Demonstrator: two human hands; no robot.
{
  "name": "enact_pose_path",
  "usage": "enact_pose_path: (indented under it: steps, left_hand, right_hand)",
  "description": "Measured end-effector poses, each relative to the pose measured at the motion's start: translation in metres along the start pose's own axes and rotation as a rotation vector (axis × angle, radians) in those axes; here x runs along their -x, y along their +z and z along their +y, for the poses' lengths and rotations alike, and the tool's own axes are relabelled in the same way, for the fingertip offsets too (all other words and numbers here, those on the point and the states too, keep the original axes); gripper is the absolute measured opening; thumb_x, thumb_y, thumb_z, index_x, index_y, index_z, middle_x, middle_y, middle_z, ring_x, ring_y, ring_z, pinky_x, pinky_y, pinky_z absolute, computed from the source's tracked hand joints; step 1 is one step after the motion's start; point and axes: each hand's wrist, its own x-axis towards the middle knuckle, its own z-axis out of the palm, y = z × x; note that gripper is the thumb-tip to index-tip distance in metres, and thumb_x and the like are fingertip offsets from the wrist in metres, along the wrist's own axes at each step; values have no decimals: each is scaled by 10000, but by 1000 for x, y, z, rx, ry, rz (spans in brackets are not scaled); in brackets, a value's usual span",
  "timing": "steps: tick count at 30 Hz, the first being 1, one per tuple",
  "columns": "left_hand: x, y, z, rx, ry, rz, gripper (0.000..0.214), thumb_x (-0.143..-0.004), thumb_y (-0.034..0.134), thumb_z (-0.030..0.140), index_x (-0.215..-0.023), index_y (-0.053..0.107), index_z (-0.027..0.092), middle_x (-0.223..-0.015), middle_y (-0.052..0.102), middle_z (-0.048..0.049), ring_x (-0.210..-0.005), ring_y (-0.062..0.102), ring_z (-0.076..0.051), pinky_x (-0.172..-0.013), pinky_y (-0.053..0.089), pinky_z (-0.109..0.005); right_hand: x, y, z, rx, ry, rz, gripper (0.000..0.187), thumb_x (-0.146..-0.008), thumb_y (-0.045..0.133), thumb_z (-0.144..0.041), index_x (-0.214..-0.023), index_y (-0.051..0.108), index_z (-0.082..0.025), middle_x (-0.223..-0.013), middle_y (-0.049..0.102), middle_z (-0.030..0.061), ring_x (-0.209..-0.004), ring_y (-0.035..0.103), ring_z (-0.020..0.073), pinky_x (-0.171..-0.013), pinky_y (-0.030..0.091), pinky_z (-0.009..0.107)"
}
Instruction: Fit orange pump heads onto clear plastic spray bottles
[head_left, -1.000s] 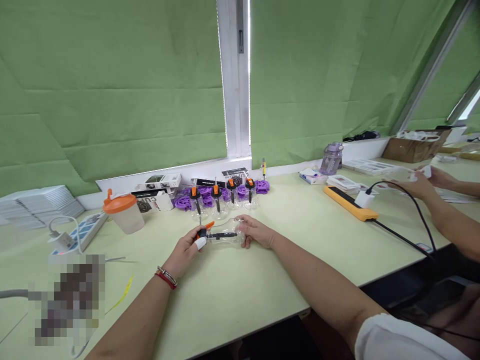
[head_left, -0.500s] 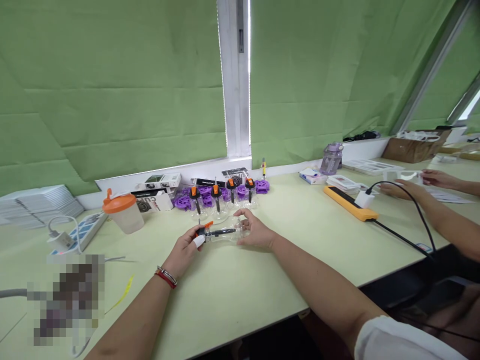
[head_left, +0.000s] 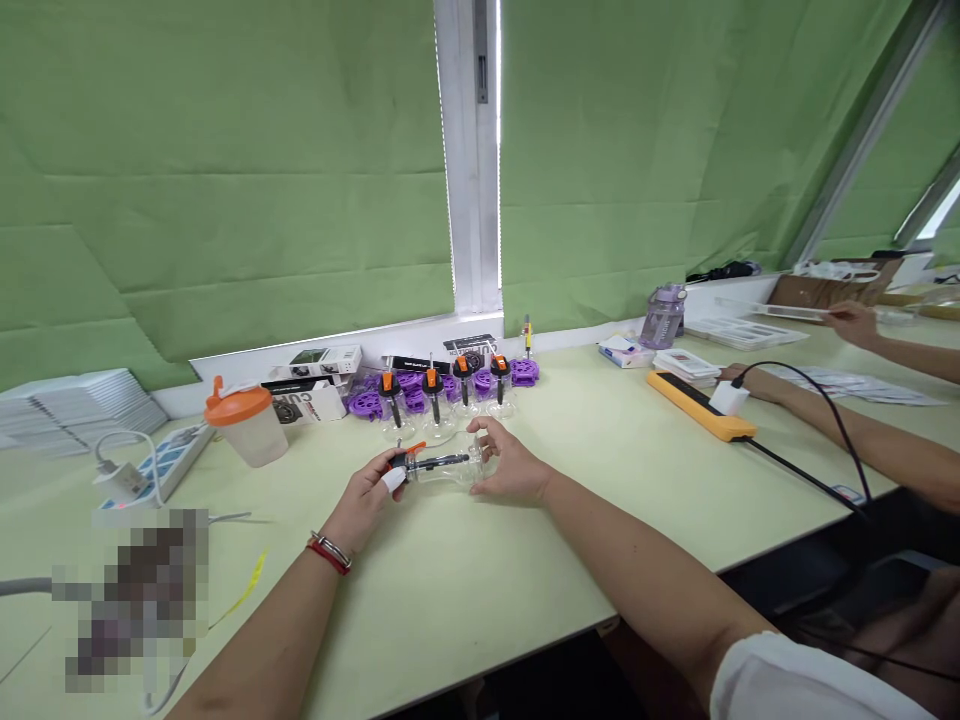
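Note:
Between both hands lies a clear plastic bottle (head_left: 444, 467) on its side, just above the pale green table (head_left: 525, 560); a black rod runs inside it and an orange and black cap sits at its left end. My left hand (head_left: 369, 497), one fingertip wrapped in white, pinches the capped end. My right hand (head_left: 501, 464) cups the bottle's base with curled fingers. A red bracelet circles my left wrist. Behind the hands stand several similar clear bottles with orange caps (head_left: 442, 400) in a row, with purple gear wheels (head_left: 409, 392) beside them.
A cup with an orange lid (head_left: 245, 423) and a white power strip (head_left: 157, 467) sit at the left. Small boxes (head_left: 319, 382) line the window sill. A yellow power strip (head_left: 701, 405) with a black cable, a purple jug (head_left: 663, 317) and another person's arms (head_left: 862, 430) are at the right.
The bottle has risen slightly and moved away from me in both hands. The other person's far hand has lifted a flat tray toward the back right.

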Motion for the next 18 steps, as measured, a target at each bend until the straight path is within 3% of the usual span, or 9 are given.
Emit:
enact_pose_path:
  steps: [3,10,14,18]
  left_hand:
    - [1,-1,3,-9,-14,-4,401,-801,480,333,-1151,532,145,-646,498,18,-637,459,-134,-713,383,-294]
    - [1,-4,3,-64,-16,-22,441,-787,485,370,-1170,537,156,-630,502,16,-678,476,-156,-721,378,-306]
    - [1,-2,-3,-81,-8,-42,457,-776,498,383,-1179,542,171,-637,502,20,-668,463,-151,-714,370,-299]
    - [2,2,-6,-88,-2,-49,458,-789,492,393,-1190,531,177,-644,484,22,-674,452,-152,-704,362,-289]
  right_hand:
    - [-1,-2,2,-83,45,-72,781,-461,820,-300,-1125,409,-275,-1043,438,20,-694,479,80,-607,440,231]
    - [-8,-2,14,-301,85,-115,581,-669,699,-444,-1150,449,-236,-1049,487,35,-571,546,64,-487,413,210]
    - [-10,0,24,-262,139,-70,513,-760,566,-560,-1104,534,-181,-811,598,22,-525,507,79,-490,396,217]
    - [-11,2,27,-226,249,-53,675,-800,357,-689,-1105,561,-122,-580,590,22,-444,501,104,-412,327,215]
